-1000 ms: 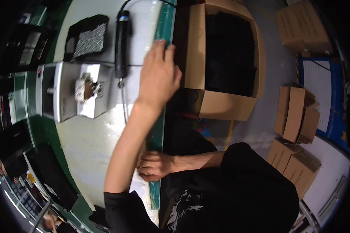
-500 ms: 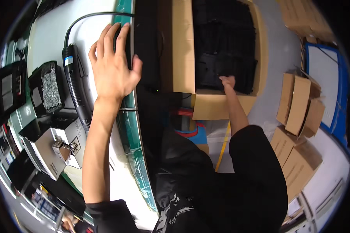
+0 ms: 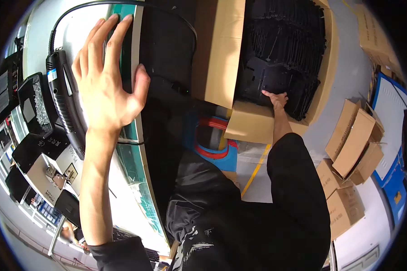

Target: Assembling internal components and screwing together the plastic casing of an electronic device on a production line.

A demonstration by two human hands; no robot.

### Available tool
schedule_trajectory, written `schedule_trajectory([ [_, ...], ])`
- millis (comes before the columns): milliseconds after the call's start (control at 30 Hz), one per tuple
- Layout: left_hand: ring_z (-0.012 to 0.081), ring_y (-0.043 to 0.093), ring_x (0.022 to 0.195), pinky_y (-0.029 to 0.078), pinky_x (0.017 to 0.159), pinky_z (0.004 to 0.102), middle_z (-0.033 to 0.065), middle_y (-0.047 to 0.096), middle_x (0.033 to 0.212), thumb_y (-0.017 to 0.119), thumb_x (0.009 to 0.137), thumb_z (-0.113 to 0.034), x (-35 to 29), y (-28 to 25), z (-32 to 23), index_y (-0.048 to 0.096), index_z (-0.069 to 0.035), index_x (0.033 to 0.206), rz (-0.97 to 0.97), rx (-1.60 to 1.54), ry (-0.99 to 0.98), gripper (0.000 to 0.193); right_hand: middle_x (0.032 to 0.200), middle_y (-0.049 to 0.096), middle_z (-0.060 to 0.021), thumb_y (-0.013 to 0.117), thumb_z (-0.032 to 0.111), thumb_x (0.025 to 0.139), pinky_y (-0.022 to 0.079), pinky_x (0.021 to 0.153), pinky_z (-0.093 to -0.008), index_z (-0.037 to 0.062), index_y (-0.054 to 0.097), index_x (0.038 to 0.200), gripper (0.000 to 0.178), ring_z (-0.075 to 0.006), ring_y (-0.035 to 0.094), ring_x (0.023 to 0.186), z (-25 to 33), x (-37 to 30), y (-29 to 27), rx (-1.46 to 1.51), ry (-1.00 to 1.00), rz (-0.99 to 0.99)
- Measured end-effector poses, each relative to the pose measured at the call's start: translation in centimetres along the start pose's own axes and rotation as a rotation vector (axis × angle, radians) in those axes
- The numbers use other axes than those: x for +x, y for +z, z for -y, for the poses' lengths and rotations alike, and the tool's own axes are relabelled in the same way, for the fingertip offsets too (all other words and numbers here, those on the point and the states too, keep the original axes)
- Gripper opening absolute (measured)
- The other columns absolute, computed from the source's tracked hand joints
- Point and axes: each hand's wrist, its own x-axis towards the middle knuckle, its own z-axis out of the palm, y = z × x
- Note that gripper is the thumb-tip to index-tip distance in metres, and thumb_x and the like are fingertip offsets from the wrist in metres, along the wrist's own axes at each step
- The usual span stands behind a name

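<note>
My left hand [image 3: 106, 81] rests with fingers spread over the green-edged rim of the white workbench [image 3: 124, 180], holding nothing. Beside it on the bench lies a black corded electric screwdriver [image 3: 64, 101]. My right hand [image 3: 278, 98] reaches into an open cardboard box [image 3: 253, 126] on my right. Its fingers are closed at the near edge of a flat black plastic panel [image 3: 267, 77], thumb on top; the fingertips are partly hidden. Rows of similar thin black parts [image 3: 289, 40] stand packed behind and beside that panel.
A black tray of screws [image 3: 41, 106] and a white boxy device [image 3: 54, 174] stand on the bench. Below the carton is a blue and red object [image 3: 212, 151]. Opened cardboard cartons [image 3: 355, 140] and a blue-framed white panel [image 3: 384, 122] are at the right.
The view has shifted, so the bench sits farther left and the carton farther right. My left hand stays on the bench edge; my right hand stays in the carton, its contents now showing brighter.
</note>
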Motion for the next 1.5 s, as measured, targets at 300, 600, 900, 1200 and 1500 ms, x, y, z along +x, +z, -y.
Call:
schedule_trajectory([
  [300, 0.0270, 0.038, 0.128, 0.028, 0.104, 0.0425, 0.0068, 0.045, 0.133, 0.059, 0.068, -0.020, -0.2, -0.3, -0.2, 0.045, -0.016, 0.132, -0.023, -0.003, 0.012, 0.066, 0.142, 0.026, -0.0264, 0.085, 0.061, 0.039, 0.027, 0.108, -0.0456, 0.0026, 0.022, 0.141, 0.133, -0.0405, 0.027, 0.131, -1.0, 0.6, -0.5, 0.104, -0.094, 0.062],
  [600, 0.0284, 0.035, 0.131, 0.025, 0.106, 0.0451, 0.0116, 0.042, 0.137, 0.058, 0.071, -0.025, -0.2, 0.0, 0.3, 0.044, -0.017, 0.135, -0.066, 0.022, 0.091, 0.066, 0.144, 0.020, -0.0276, 0.086, 0.057, 0.038, 0.029, 0.107, -0.0500, 0.0050, 0.014, 0.144, 0.139, -0.0437, 0.025, 0.132, 2.5, -0.7, -1.2, 0.081, -0.007, 0.169],
  [900, 0.0267, 0.036, 0.130, 0.026, 0.107, 0.0439, 0.0088, 0.042, 0.137, 0.058, 0.071, -0.028, -0.3, 0.1, 0.2, 0.043, -0.020, 0.136, -0.080, 0.021, 0.094, 0.066, 0.123, 0.048, -0.0266, 0.084, 0.051, 0.049, 0.044, 0.095, -0.0403, 0.0016, 0.048, 0.126, 0.098, -0.0368, 0.052, 0.112, 3.5, -4.3, 3.7, 0.188, -0.248, -0.030],
  [1200, 0.0340, 0.039, 0.123, 0.029, 0.102, 0.0438, 0.0172, 0.044, 0.128, 0.057, 0.064, -0.019, 0.3, -1.9, -1.6, 0.044, -0.004, 0.127, 0.061, -0.079, -0.129, 0.067, 0.097, 0.066, -0.0121, 0.085, 0.029, 0.057, 0.048, 0.081, -0.0304, -0.0013, 0.063, 0.101, 0.058, -0.0209, 0.062, 0.085, 3.2, -3.9, 1.5, 0.720, -0.243, 0.350],
  [1500, 0.0331, 0.038, 0.123, 0.028, 0.103, 0.0438, 0.0170, 0.045, 0.128, 0.057, 0.064, -0.021, -0.3, -1.5, -1.0, 0.045, -0.004, 0.127, 0.013, -0.077, -0.099, 0.067, 0.108, 0.061, -0.0255, 0.077, 0.031, 0.070, 0.048, 0.086, -0.0408, -0.0048, 0.047, 0.121, 0.069, -0.0366, 0.060, 0.100, 5.4, -14.3, -6.2, 0.146, -0.218, -0.055],
])
